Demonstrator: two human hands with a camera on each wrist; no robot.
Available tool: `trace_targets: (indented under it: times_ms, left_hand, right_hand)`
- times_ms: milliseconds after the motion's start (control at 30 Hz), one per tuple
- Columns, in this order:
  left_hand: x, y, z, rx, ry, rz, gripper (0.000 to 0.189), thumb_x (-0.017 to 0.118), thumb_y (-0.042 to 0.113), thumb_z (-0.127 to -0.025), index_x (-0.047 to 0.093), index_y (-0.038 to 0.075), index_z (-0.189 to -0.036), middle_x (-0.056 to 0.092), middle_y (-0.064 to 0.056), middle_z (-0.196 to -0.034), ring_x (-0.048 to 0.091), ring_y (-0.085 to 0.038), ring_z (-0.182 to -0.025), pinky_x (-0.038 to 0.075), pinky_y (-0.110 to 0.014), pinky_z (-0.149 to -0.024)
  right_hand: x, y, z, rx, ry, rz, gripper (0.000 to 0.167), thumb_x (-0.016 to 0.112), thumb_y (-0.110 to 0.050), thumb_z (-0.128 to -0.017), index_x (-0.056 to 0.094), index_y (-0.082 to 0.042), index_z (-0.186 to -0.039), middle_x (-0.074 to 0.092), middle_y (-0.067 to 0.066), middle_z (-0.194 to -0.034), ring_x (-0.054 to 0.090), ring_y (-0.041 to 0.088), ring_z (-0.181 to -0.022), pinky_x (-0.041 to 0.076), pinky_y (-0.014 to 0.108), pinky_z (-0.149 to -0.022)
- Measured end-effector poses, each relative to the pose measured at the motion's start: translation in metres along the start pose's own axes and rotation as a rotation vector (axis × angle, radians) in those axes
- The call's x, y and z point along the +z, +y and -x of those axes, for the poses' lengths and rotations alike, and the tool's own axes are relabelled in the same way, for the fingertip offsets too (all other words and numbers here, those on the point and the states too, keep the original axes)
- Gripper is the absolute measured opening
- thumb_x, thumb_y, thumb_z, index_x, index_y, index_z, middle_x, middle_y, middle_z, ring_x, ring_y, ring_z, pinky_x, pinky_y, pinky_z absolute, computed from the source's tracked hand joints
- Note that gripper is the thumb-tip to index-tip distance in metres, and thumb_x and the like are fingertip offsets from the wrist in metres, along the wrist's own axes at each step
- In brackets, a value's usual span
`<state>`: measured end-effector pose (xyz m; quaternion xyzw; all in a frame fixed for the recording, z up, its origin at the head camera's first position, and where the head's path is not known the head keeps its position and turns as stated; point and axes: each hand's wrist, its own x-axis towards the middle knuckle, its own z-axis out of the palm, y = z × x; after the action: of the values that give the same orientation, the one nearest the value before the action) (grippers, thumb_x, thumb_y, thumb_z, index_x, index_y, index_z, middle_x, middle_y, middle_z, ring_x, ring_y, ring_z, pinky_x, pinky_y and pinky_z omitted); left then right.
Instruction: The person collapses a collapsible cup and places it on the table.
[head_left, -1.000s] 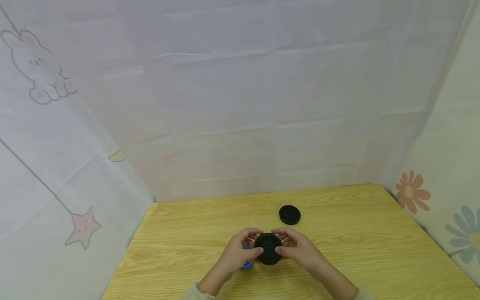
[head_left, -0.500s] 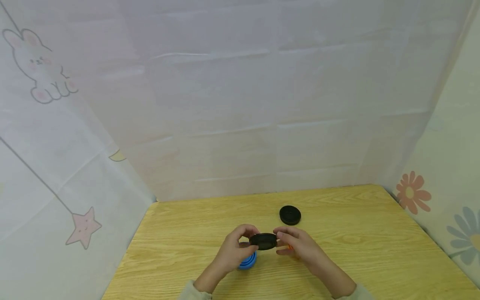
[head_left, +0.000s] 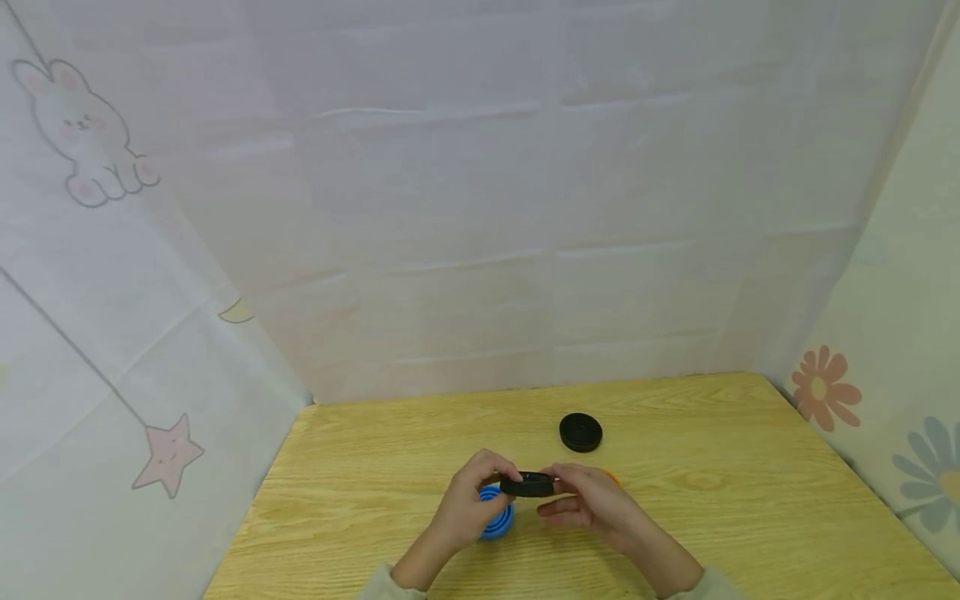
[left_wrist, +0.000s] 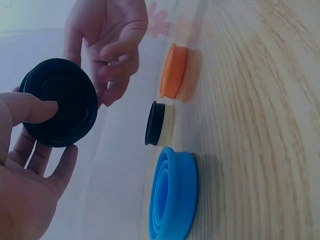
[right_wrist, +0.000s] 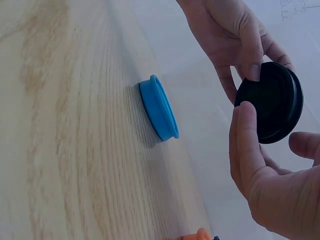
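Observation:
A flat black round disc (left_wrist: pixel 62 102) with a stepped rim is held up over the table. My left hand (head_left: pixel 468 500) pinches it by one edge, thumb on its face and fingers behind. Against the disc's opposite side, in the right wrist view, lie extended fingers of my right hand (right_wrist: pixel 280 190), whose thumb stands apart from the rim. A blue ringed piece (head_left: pixel 497 515), like a folded collapsible cup, rests on the table below my left hand. Mostly hidden behind the right hand is an orange round piece (left_wrist: pixel 174 72).
Farther back on the wooden table (head_left: pixel 390 450) lies a second black round disc (head_left: pixel 581 432). A pale cloth backdrop (head_left: pixel 480 208) with printed figures rises behind the table and along both sides.
The held black disc has tipped from facing the head camera to nearly edge-on. My right fingers have loosened from their earlier pinch, and more of the blue piece shows.

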<state>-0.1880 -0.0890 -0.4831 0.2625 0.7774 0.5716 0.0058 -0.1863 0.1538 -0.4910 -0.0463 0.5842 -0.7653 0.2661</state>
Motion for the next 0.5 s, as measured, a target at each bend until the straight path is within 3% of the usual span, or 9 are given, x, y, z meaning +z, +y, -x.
trace_targets:
  times_ms: [167,333,500]
  left_hand:
    - [0.001,-0.0014,0.0019,0.078,0.011,-0.133,0.04,0.067,-0.011,-0.083,0.07,0.025,-0.098,0.06,0.005,-0.116,0.054,-0.015,-0.113,0.05,-0.035,-0.098]
    - [-0.0002,-0.0015,0.0037,0.11,-0.003,-0.202,0.045,0.066,-0.015,-0.08,0.068,0.027,-0.097,0.059,0.002,-0.129,0.051,-0.023,-0.123,0.05,-0.039,-0.101]
    - [-0.0034,-0.0016,0.0038,0.096,-0.021,-0.178,0.052,0.064,-0.015,-0.081,0.065,0.023,-0.117,0.052,-0.001,-0.14,0.048,-0.025,-0.131,0.05,-0.041,-0.103]
  right_hand:
    - [0.0012,-0.0015,-0.0041,-0.012,-0.07,-0.069,0.048,0.047,-0.027,-0.108,0.048,0.009,-0.14,0.07,0.014,-0.114,0.074,0.02,-0.091,0.061,0.033,-0.084]
    - [0.0033,-0.0035,-0.0062,-0.021,-0.062,-0.113,0.037,0.049,-0.016,-0.107,0.049,0.005,-0.137,0.07,0.014,-0.115,0.074,0.018,-0.09,0.061,0.031,-0.081]
    - [0.0074,-0.0051,-0.0067,-0.025,-0.025,-0.114,0.034,0.052,-0.013,-0.104,0.05,0.002,-0.134,0.07,0.014,-0.115,0.074,0.021,-0.093,0.061,0.033,-0.081]
